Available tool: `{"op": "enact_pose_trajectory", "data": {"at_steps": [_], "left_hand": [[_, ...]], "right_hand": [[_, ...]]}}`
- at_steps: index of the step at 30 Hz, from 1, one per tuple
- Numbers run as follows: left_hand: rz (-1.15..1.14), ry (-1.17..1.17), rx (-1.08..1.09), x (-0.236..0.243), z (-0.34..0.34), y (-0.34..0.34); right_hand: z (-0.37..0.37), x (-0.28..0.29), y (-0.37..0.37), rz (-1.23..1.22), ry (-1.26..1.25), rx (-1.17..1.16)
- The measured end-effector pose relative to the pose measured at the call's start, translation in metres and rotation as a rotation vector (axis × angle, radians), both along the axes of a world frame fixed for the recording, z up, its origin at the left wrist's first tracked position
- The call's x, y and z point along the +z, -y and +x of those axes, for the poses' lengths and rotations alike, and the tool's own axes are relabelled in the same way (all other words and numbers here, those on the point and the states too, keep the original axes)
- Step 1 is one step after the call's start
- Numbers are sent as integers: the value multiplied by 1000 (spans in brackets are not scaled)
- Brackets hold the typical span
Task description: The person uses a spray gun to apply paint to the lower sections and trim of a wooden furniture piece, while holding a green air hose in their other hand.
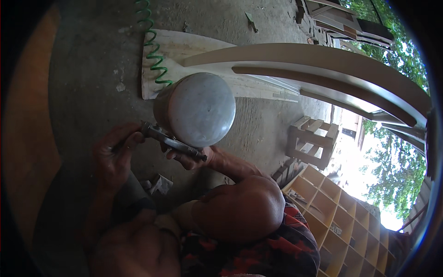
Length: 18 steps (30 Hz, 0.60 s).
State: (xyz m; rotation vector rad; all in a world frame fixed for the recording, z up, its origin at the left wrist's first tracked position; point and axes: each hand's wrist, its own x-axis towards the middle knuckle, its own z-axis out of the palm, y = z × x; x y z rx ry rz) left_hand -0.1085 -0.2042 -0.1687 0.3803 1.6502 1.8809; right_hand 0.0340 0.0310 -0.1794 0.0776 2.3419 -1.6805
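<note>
- At nine o'clock in the view, the left hand point(113, 154) is narrowed, the left end of the metal tool point(171, 140) being pinched by thumb and fingers.
- At eleven o'clock, a green coiled hose point(157, 61) is seen over a pale board point(184, 44).
- Just left of centre, the tool is held aslant.
- At its five o'clock, the right hand point(188, 162) is placed, its fingers partly hidden; its closure cannot be told.
- Toward one o'clock, a round grey cup point(201, 109) is set against the tool.
- At three o'clock, a slatted wooden stool point(310, 140) is seen.
</note>
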Motion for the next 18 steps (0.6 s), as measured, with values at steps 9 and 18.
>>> {"op": "enact_pose_trajectory", "data": {"at_steps": [9, 18], "left_hand": [[0, -10, 11, 1, 14, -3], [-19, -26, 25, 5, 28, -7]], "right_hand": [[4, 12, 3, 36, -305, -73], [12, 11, 1, 72, -449, -64]]}}
